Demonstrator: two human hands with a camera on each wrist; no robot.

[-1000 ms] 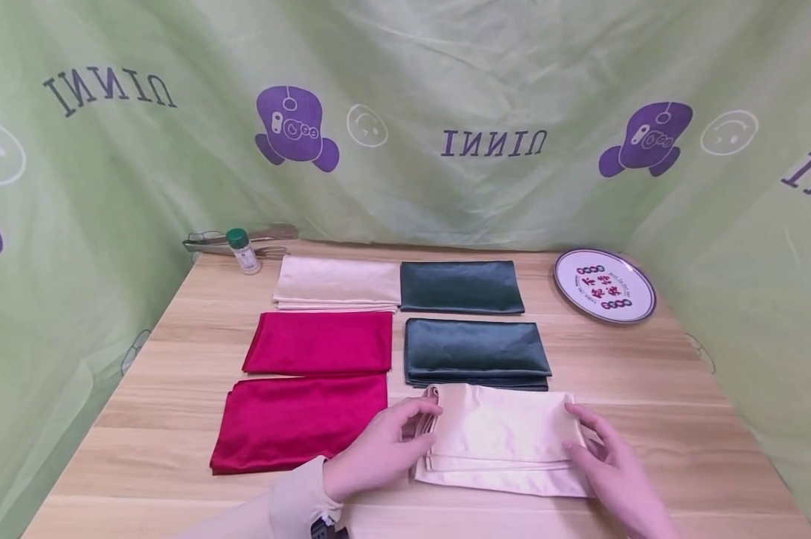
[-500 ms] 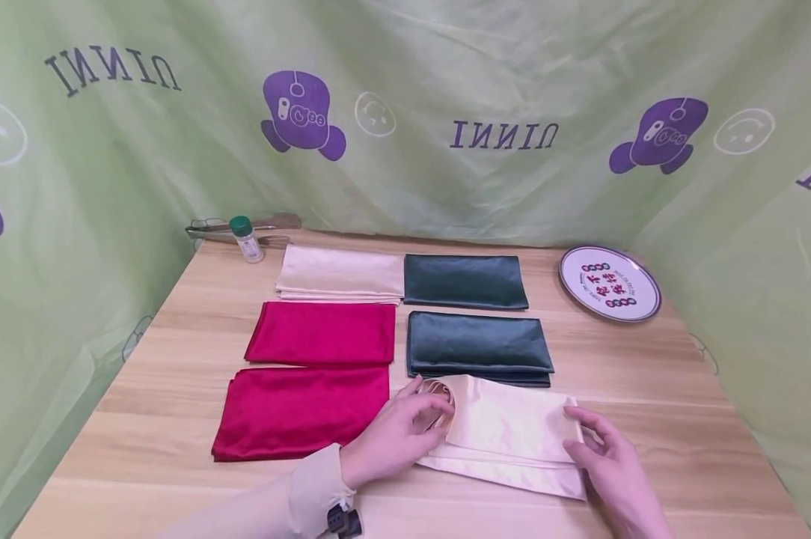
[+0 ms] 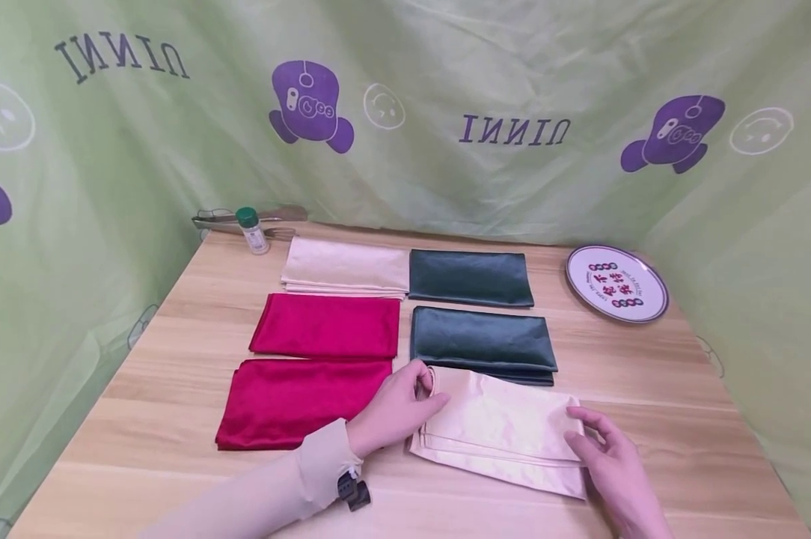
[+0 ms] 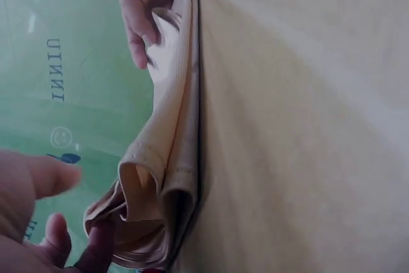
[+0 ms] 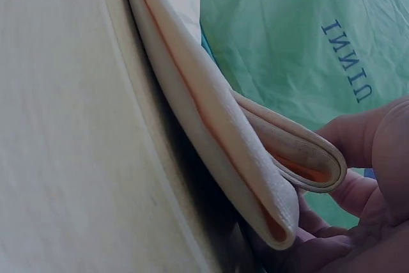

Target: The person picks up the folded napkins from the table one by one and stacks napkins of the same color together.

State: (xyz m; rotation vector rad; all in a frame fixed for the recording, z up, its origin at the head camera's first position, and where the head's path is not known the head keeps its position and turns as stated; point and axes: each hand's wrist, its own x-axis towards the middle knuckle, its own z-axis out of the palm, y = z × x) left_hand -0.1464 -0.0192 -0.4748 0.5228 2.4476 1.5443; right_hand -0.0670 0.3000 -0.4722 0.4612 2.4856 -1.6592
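A folded cream satin cloth (image 3: 500, 419) lies at the front right, its layers slightly fanned toward the near side. My left hand (image 3: 397, 404) is at its left end, fingers touching the far left corner. In the left wrist view, the thumb of my left hand (image 4: 38, 215) stands apart from the cloth (image 4: 163, 139), while a fingertip reaches into the folded end. My right hand (image 3: 610, 457) pinches the right end. The right wrist view shows that hand (image 5: 364, 177) with its thumb on the upper fold of the cloth (image 5: 217, 113) and fingers below.
Two red folded cloths (image 3: 328, 326) lie on the left, with another cream cloth (image 3: 348, 263) behind them. Two dark green cloths (image 3: 482, 337) lie behind the front cream one. A plate (image 3: 617, 284), a green-capped shaker (image 3: 252, 232) and metal utensils (image 3: 280, 215) stand or lie at the back.
My left hand first lifted the cloth's left end into an open curl, then shifted to its far left corner as that end flattened. The right hand stays at the right end.
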